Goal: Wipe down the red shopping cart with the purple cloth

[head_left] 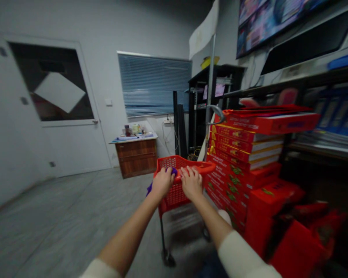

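Note:
A red plastic shopping cart [175, 195] stands in front of me, with lattice basket walls and dark wheels. My left hand [163, 182] is closed around a purple cloth [174, 171] at the left part of the cart's handle; a bit of the cloth hangs out on the hand's left side. Farther right, my right hand [192, 181] lies over the same red handle [207, 168] with its fingers curled on it. Both forearms reach forward from light sleeves. What the basket holds is mostly hidden by my hands.
Close on the right rises a stack of red boxes [232, 173], with red bags [304, 239] beside it. A metal pole [211, 81] stands behind the cart. Ahead are a wooden cabinet [137, 156] and a black rack [197, 100]. A white door [75, 150] is at left. Grey floor [84, 216] spreads leftward.

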Action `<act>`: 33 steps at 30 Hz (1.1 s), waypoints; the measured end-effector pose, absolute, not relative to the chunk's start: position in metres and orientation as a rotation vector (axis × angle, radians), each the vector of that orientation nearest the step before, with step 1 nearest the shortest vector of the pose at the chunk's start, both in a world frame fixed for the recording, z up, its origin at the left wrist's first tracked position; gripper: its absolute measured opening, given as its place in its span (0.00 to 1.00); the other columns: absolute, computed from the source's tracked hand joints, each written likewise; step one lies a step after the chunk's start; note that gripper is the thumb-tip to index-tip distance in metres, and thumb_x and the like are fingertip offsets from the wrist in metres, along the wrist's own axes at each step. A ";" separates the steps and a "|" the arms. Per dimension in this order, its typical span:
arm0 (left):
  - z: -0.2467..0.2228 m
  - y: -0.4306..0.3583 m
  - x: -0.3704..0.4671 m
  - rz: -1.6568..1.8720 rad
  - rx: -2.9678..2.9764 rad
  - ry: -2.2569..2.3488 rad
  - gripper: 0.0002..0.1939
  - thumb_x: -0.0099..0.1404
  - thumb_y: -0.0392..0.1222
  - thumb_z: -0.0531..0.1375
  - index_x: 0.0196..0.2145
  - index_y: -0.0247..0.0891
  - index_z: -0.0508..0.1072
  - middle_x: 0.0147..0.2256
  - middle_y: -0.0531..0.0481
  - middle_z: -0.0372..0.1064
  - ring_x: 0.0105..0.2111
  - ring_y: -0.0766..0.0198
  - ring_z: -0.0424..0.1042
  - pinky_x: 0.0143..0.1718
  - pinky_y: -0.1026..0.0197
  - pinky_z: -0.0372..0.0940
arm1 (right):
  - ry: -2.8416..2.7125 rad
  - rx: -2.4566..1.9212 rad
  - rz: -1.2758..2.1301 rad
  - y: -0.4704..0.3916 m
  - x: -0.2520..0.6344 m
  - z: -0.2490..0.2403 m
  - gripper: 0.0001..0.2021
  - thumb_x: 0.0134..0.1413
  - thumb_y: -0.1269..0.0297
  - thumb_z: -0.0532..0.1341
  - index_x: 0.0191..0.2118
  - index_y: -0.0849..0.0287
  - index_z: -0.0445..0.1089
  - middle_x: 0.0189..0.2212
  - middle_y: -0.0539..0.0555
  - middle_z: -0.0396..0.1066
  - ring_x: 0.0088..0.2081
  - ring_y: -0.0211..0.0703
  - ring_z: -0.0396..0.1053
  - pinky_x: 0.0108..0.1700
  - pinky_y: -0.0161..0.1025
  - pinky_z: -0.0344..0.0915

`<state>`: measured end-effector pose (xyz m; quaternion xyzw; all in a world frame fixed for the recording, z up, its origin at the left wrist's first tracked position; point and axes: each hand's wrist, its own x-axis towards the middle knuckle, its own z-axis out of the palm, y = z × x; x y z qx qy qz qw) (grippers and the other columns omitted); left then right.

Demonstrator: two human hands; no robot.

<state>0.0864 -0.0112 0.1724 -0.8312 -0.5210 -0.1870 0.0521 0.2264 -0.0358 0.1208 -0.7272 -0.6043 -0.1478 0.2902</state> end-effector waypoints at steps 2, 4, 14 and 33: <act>0.175 -0.017 0.106 -0.548 -2.493 -1.582 0.17 0.71 0.46 0.46 0.51 0.37 0.66 0.47 0.39 0.67 0.46 0.55 0.71 0.48 0.56 0.64 | -1.618 -1.927 -0.375 -0.037 0.226 0.122 0.22 0.66 0.58 0.47 0.62 0.49 0.62 0.65 0.54 0.57 0.62 0.51 0.50 0.60 0.51 0.48; 0.180 -0.015 0.110 -0.496 -2.576 -1.494 0.17 0.70 0.46 0.48 0.51 0.38 0.66 0.50 0.39 0.67 0.49 0.55 0.70 0.51 0.54 0.63 | -1.666 -1.902 -0.354 -0.040 0.236 0.127 0.21 0.66 0.59 0.47 0.61 0.49 0.63 0.64 0.53 0.59 0.60 0.51 0.53 0.59 0.49 0.50; 0.180 0.002 0.078 -0.674 -2.563 -1.630 0.13 0.66 0.42 0.50 0.44 0.36 0.69 0.48 0.40 0.71 0.50 0.57 0.70 0.53 0.57 0.61 | -1.611 -1.977 -0.401 -0.041 0.306 0.119 0.22 0.66 0.60 0.46 0.62 0.51 0.63 0.58 0.55 0.66 0.61 0.51 0.54 0.62 0.51 0.46; 0.186 0.002 0.103 -0.651 -2.692 -1.348 0.13 0.66 0.41 0.52 0.47 0.35 0.67 0.49 0.39 0.70 0.48 0.56 0.71 0.49 0.57 0.65 | -1.527 -2.147 -0.219 -0.065 0.251 0.131 0.24 0.68 0.56 0.43 0.65 0.48 0.57 0.61 0.52 0.62 0.64 0.51 0.49 0.63 0.50 0.42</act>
